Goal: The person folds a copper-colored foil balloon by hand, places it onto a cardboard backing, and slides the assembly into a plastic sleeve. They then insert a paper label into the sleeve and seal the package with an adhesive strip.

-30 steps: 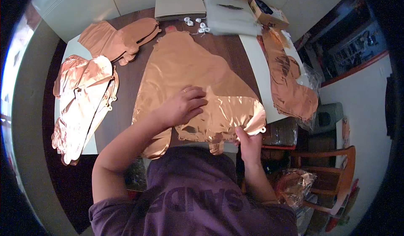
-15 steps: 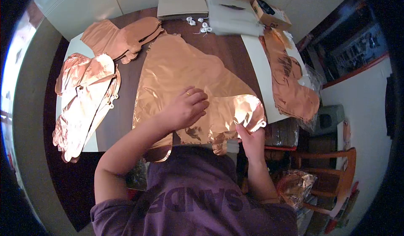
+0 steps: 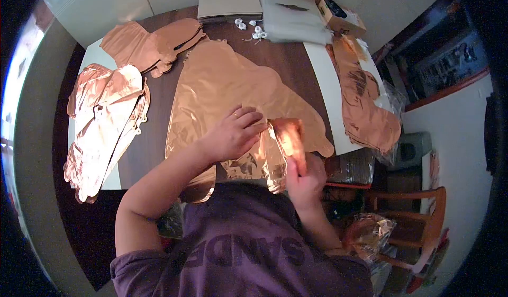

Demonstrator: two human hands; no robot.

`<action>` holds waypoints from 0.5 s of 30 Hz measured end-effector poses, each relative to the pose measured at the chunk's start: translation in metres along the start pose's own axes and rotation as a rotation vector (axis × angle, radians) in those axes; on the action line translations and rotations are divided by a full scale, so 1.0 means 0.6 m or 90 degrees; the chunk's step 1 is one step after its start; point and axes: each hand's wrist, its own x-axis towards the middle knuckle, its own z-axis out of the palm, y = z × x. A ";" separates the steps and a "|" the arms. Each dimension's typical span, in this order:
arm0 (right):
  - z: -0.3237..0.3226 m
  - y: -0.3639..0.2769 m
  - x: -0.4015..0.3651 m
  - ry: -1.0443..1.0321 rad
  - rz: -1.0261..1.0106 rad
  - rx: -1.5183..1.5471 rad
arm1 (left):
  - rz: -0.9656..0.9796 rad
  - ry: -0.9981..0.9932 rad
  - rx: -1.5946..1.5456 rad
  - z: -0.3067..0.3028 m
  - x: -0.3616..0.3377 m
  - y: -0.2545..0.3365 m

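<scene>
A large flat copper-coloured foil piece [image 3: 227,85] lies across the middle of the table, its lower edge near my body. My right hand [image 3: 307,178] pinches the foil's right-hand flap, which is folded over toward the left and shines brightly. Just left of that fold, my left hand [image 3: 235,133] rests on the foil with its fingers bent together; what is under the fingertips is hidden. More foil shows beneath the folded flap, reaching the same rounded right end.
Foil stacks lie at the left [image 3: 106,122], upper left [image 3: 153,45] and right [image 3: 362,101]. At the back are a cardboard stack [image 3: 230,5], clear plastic bags [image 3: 293,19], small white coils [image 3: 257,34] and an open box [image 3: 341,19]. A wooden chair [image 3: 434,217] stands lower right.
My right hand has moved left, folding the flap's right end over toward my left hand. My left hand has stayed nearly in place.
</scene>
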 end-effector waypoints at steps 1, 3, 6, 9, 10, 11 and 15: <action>0.004 -0.008 0.002 0.023 -0.109 0.009 | -0.001 -0.007 0.001 -0.002 0.000 0.000; 0.007 -0.026 -0.004 -0.034 -0.235 0.020 | 0.003 -0.019 -0.034 -0.012 -0.001 -0.005; 0.028 -0.013 -0.014 -0.120 -0.319 0.072 | -0.004 -0.045 -0.038 -0.008 -0.003 -0.013; 0.004 0.003 0.010 -0.225 -0.307 0.220 | -0.010 -0.051 -0.028 -0.003 -0.009 -0.019; -0.010 0.015 0.024 -0.261 -0.289 0.279 | -0.009 -0.050 -0.026 -0.002 -0.010 -0.019; -0.007 0.044 0.026 -0.210 -0.265 0.287 | -0.016 -0.047 -0.031 -0.001 -0.010 -0.018; 0.022 0.089 0.070 -0.175 -0.187 0.050 | -0.037 -0.057 -0.034 -0.007 -0.002 -0.006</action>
